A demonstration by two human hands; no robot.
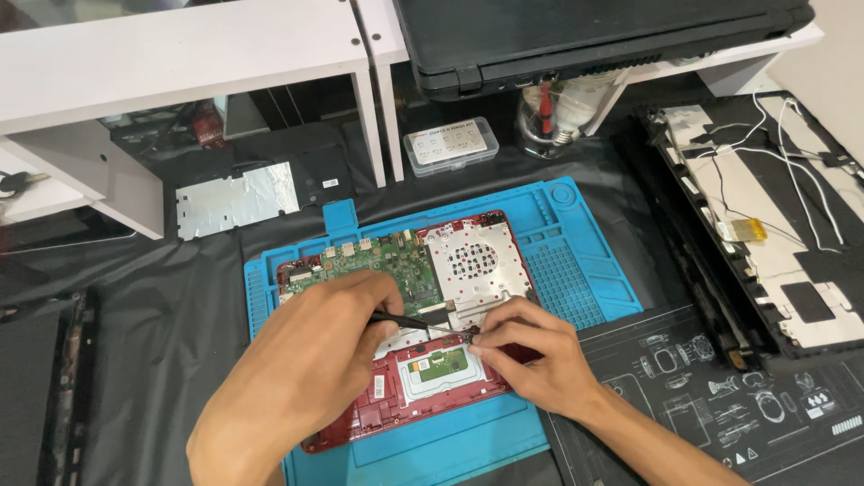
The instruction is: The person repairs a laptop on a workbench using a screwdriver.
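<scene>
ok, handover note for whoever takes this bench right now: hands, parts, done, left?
Left hand: holds thin black tweezers, tips at the middle of the open red laptop base.
Right hand: fingertips pinch a small part at the tweezer tips; too small to identify.
Parts: base lies on the blue mat, green board exposed; screen panel at right; clear screw box behind.
Done: cover off, internals exposed.
Left: board still seated.

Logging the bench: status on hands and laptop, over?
Left hand holds black tweezers, tip at right hand. Red laptop base open on blue mat. Nothing blocking.
</scene>
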